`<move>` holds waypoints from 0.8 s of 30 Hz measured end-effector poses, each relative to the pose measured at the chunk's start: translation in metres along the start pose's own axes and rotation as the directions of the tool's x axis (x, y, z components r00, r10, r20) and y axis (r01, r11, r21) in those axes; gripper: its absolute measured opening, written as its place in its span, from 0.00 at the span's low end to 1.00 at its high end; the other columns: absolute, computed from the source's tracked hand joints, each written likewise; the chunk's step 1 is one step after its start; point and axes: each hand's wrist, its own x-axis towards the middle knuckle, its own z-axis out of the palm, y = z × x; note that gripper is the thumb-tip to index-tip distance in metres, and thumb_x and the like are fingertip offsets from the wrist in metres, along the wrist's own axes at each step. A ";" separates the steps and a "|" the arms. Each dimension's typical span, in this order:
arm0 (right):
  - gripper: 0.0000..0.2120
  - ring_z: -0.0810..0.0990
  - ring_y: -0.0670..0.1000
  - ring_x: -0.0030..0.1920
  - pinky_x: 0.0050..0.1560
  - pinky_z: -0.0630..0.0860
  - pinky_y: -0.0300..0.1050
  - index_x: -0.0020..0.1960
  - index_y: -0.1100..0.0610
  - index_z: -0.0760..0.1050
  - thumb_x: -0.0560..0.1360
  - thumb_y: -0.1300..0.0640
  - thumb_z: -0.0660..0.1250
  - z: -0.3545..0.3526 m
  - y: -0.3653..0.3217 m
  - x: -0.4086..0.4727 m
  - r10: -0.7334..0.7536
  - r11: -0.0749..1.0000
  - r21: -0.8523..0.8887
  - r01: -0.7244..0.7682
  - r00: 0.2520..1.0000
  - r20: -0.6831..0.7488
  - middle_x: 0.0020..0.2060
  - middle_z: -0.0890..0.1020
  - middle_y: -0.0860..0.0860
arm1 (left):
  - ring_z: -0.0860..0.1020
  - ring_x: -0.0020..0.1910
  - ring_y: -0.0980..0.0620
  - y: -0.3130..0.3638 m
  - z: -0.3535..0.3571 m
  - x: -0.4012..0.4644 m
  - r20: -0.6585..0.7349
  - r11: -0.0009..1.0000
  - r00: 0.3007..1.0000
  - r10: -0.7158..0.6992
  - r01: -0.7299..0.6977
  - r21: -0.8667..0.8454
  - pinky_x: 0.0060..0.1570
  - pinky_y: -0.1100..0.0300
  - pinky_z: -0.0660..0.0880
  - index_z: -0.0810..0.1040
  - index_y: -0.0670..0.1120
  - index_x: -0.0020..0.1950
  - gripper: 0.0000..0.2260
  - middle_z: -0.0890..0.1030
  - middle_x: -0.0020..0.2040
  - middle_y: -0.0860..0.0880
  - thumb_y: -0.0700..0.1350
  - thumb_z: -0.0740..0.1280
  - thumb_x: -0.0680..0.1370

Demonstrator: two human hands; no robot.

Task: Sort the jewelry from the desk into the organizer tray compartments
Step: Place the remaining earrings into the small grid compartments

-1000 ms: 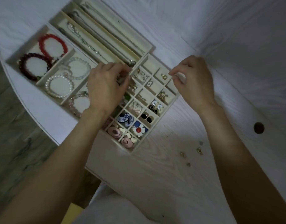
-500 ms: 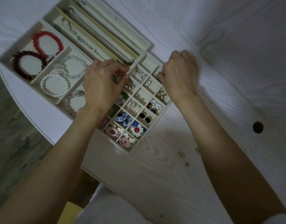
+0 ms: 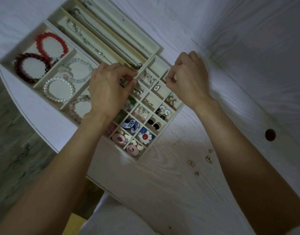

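Wood-grain desk [image 3: 171, 184], gridded organizer tray [image 3: 160, 48], round beaded bracelets [image 3: 51, 44], 4 sm. earrings [image 3: 208, 158]

Dim, bluish, grainy light. A soft bright patch lies on the desk [image 3: 171, 167] near its front edge; both forearms cast faint shadows. Wide-angle bending curves the desk's left edge.

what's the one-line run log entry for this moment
left hand: pinching small piece over tray | right hand: pinching over small cells, contents unclear | desk: loose earrings left
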 end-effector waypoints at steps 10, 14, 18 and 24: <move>0.05 0.74 0.59 0.45 0.42 0.74 0.52 0.37 0.66 0.77 0.70 0.67 0.71 0.005 -0.011 -0.018 0.123 0.988 0.114 -0.103 0.974 -0.191 0.42 0.76 0.57 | 0.72 0.48 0.47 0.009 -0.001 0.003 -0.058 0.994 0.994 0.096 -0.092 0.063 0.48 0.61 0.59 0.81 0.49 0.55 0.09 0.80 0.48 0.48 0.49 0.67 0.77; 0.09 0.72 0.56 0.51 0.51 0.68 0.45 0.39 0.61 0.82 0.75 0.62 0.65 0.003 -0.008 -0.032 0.156 0.987 0.065 -0.147 0.974 -0.162 0.48 0.77 0.55 | 0.70 0.56 0.45 0.029 0.006 0.021 0.082 0.968 0.966 0.244 -0.248 0.043 0.51 0.57 0.59 0.82 0.51 0.54 0.13 0.78 0.56 0.47 0.47 0.60 0.76; 0.14 0.70 0.55 0.57 0.59 0.56 0.42 0.47 0.57 0.83 0.75 0.56 0.59 -0.003 -0.007 -0.039 0.165 0.985 0.065 -0.159 0.979 -0.117 0.53 0.76 0.54 | 0.66 0.63 0.44 0.038 0.017 0.032 0.251 0.955 0.935 0.251 -0.281 0.092 0.58 0.51 0.59 0.82 0.54 0.52 0.18 0.73 0.64 0.48 0.51 0.53 0.76; 0.13 0.68 0.55 0.60 0.61 0.52 0.43 0.51 0.55 0.83 0.76 0.54 0.60 -0.004 -0.005 -0.041 0.159 0.985 0.084 -0.153 0.985 -0.069 0.57 0.74 0.54 | 0.59 0.71 0.43 0.044 0.021 0.037 0.344 0.938 0.904 0.256 -0.318 0.139 0.65 0.45 0.52 0.81 0.58 0.57 0.22 0.66 0.73 0.50 0.54 0.49 0.76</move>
